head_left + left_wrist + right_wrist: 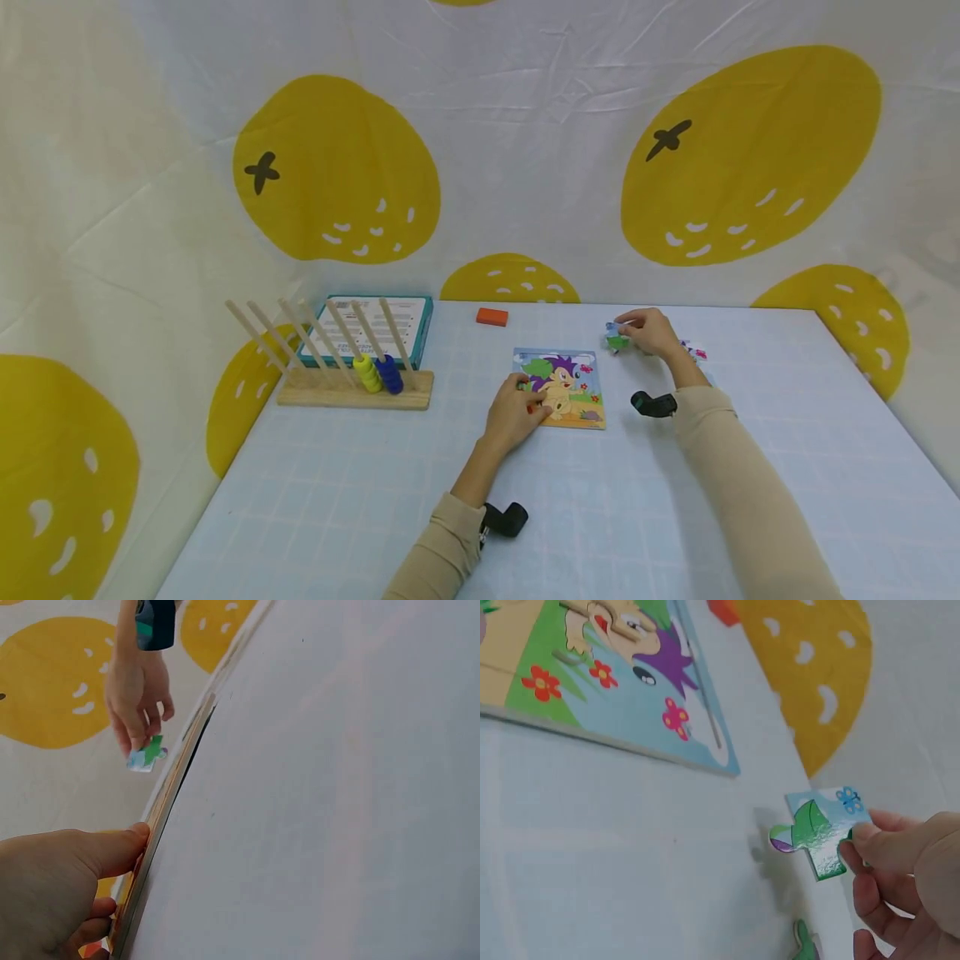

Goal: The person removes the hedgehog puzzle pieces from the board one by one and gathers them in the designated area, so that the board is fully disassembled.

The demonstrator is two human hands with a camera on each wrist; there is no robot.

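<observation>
A picture puzzle board (pixel 581 393) with a purple-haired hedgehog lies flat on the table. My left hand (pixel 513 414) holds its left side; in the left wrist view the thumb (pixel 124 847) lies against the board's edge (pixel 169 806) with the other fingers curled. To the board's upper right, my right hand (pixel 652 332) pinches a jigsaw piece (pixel 817 836) between thumb and fingers. That piece is blue and green with a small blue butterfly, and in the right wrist view it is raised off the table. Another jigsaw piece (pixel 805 943) shows partly at the bottom of that view.
Jigsaw pieces (pixel 699 354) lie beyond the right wrist, partly hidden. At left stands a wooden peg rack (pixel 354 400) with yellow beads (pixel 367 373) and blue beads (pixel 389 375). Behind it lies a teal-edged box (pixel 423 321). An orange block (pixel 492 317) sits near the back edge.
</observation>
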